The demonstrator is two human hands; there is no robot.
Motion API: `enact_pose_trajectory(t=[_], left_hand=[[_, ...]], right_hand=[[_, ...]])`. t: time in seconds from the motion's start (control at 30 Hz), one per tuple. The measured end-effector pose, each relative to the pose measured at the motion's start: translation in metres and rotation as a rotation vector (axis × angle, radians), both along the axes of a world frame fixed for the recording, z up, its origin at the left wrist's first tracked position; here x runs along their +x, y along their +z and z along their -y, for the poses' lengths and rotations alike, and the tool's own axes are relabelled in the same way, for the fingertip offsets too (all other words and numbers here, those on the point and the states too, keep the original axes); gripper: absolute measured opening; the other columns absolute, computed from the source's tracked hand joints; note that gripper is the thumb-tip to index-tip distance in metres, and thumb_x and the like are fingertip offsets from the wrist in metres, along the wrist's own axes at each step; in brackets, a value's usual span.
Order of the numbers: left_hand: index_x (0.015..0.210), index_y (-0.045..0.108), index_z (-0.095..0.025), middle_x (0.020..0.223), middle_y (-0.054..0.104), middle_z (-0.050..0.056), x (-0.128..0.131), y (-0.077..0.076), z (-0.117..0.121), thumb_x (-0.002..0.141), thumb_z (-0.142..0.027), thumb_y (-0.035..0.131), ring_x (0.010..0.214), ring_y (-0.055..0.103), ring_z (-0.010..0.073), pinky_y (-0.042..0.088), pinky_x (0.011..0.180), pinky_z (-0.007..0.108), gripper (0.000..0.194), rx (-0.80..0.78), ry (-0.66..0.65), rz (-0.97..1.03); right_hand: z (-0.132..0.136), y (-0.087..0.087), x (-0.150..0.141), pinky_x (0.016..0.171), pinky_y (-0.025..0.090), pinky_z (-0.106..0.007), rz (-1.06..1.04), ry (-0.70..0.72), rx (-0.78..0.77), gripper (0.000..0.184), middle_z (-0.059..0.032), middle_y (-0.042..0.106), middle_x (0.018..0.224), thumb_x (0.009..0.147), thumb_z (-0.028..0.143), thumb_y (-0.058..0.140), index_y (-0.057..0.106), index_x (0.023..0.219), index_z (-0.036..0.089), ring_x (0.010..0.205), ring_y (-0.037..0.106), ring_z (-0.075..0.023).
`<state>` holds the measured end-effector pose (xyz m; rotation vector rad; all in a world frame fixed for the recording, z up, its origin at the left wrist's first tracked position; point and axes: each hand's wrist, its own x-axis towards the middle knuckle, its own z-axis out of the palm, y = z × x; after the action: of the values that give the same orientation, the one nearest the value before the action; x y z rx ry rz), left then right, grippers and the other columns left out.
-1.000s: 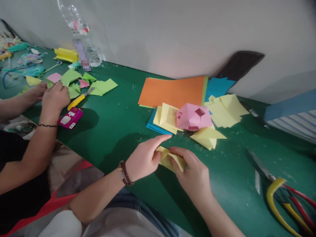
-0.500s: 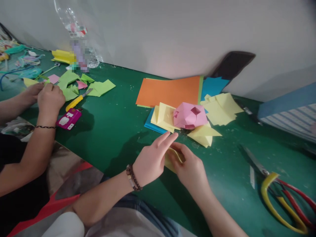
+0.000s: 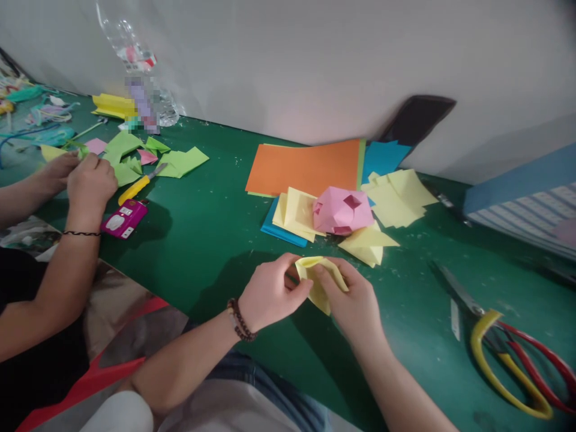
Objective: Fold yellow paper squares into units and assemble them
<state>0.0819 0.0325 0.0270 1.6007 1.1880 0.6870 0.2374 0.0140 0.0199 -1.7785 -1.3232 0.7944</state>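
Between my two hands, above the green table, is a piece of folded yellow paper with a curved, partly opened top edge. My left hand, with beaded bracelets at the wrist, pinches its left side between thumb and fingers. On the right side my right hand grips it, the thumb pressed on the near face and the fingers behind, mostly hidden. Just beyond my hands a pink folded paper ball with openings rests among yellow folded papers. A yellow folded piece lies in front of it.
Orange sheets lie at the back, with blue paper beside them. Scissors rest at right, near a striped box. At left a co-worker's hands hold green paper near a yellow cutter, a magenta gadget and a bottle.
My left hand's fingers, stretched out before, have closed on the yellow paper's left edge. The paper has come up into clearer view and its top has opened a little.
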Motion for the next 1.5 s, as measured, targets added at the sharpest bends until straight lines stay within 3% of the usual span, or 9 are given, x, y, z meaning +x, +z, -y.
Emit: enact_pose_trajectory(t=[0.07,0.23,0.47,0.57,0.63,0.8,0.97,1.17,1.5], left_hand=[[0.1,0.061,-0.018,0.069,0.066,0.0,0.003,-0.001,0.002,0.082,-0.021,0.058,0.06,0.066,0.0143,0.054,0.057,0.022,0.019,0.106,0.013,-0.091],[0.1,0.062,-0.019,0.098,0.067,0.007,0.005,0.0,0.002,0.084,-0.024,0.057,0.081,0.066,0.0158,0.055,0.065,0.023,0.017,0.331,0.094,-0.097],[0.076,0.062,-0.02,0.073,0.068,-0.001,-0.003,0.001,-0.016,0.077,-0.017,0.06,0.064,0.061,0.0126,0.046,0.059,0.022,0.005,0.286,0.085,-0.205],[0.074,0.061,-0.02,0.073,0.067,-0.001,-0.008,-0.003,-0.021,0.077,-0.018,0.06,0.062,0.06,0.0117,0.044,0.058,0.021,0.003,0.26,0.133,-0.206],[0.074,0.061,-0.019,0.073,0.067,-0.002,-0.009,-0.006,-0.022,0.077,-0.018,0.059,0.062,0.06,0.0114,0.043,0.059,0.022,0.004,0.255,0.16,-0.205],[0.073,0.059,-0.019,0.073,0.065,-0.002,-0.01,-0.006,-0.023,0.077,-0.017,0.057,0.064,0.059,0.0117,0.044,0.061,0.022,0.005,0.285,0.18,-0.177],[0.076,0.06,-0.02,0.077,0.067,-0.001,-0.006,-0.005,-0.019,0.076,-0.014,0.058,0.071,0.062,0.0131,0.046,0.065,0.022,0.006,0.252,0.143,-0.135],[0.081,0.06,-0.02,0.079,0.068,-0.001,-0.001,-0.006,-0.016,0.074,-0.011,0.057,0.073,0.063,0.0133,0.046,0.067,0.023,0.011,0.186,0.078,-0.114],[0.068,0.053,-0.019,0.065,0.059,-0.004,-0.01,-0.009,-0.025,0.074,-0.018,0.06,0.061,0.057,0.0106,0.043,0.06,0.022,0.009,0.155,0.346,0.071]], right_hand=[[0.0,0.0,-0.002,0.054,0.046,-0.026,0.0,-0.006,0.007,0.031,-0.0041,0.069,0.073,0.078,0.048,0.058,0.068,0.082,0.019,0.064,0.061,-0.0182],[0.0,0.0,-0.004,0.052,0.046,-0.025,0.004,0.031,-0.028,0.028,-0.0029,0.068,0.069,0.079,0.044,0.056,0.069,0.082,0.019,0.062,0.06,-0.0177],[-0.005,-0.004,0.01,0.064,0.054,-0.03,-0.244,0.215,-0.135,0.044,-0.0086,0.074,0.094,0.08,0.056,0.059,0.071,0.102,0.019,0.083,0.069,-0.0227],[-0.01,-0.009,0.02,0.06,0.057,-0.031,-0.525,0.164,-0.154,0.06,-0.0127,0.074,0.101,0.087,0.066,0.041,0.071,0.107,0.018,0.087,0.071,-0.024],[-0.012,-0.01,0.023,0.061,0.058,-0.032,-0.553,0.132,-0.168,0.054,-0.0126,0.074,0.1,0.085,0.063,0.048,0.073,0.103,0.018,0.088,0.072,-0.0242],[-0.01,-0.002,0.016,0.072,0.06,-0.034,-0.302,0.215,-0.179,0.033,-0.0069,0.076,0.093,0.072,0.043,0.073,0.073,0.095,0.02,0.083,0.072,-0.0224],[-0.004,-0.006,0.012,0.059,0.057,-0.03,0.009,0.172,-0.036,0.019,-0.0028,0.073,0.074,0.074,0.037,0.067,0.07,0.083,0.02,0.064,0.069,-0.0182],[-0.002,-0.009,0.012,0.063,0.054,-0.03,0.232,0.13,0.125,0.015,-0.002,0.071,0.076,0.078,0.034,0.06,0.068,0.081,0.022,0.062,0.065,-0.0159],[-0.009,-0.004,0.017,0.071,0.057,-0.031,-0.433,0.01,0.013,0.024,-0.0032,0.07,0.089,0.074,0.037,0.069,0.063,0.093,0.024,0.079,0.067,-0.0173]])
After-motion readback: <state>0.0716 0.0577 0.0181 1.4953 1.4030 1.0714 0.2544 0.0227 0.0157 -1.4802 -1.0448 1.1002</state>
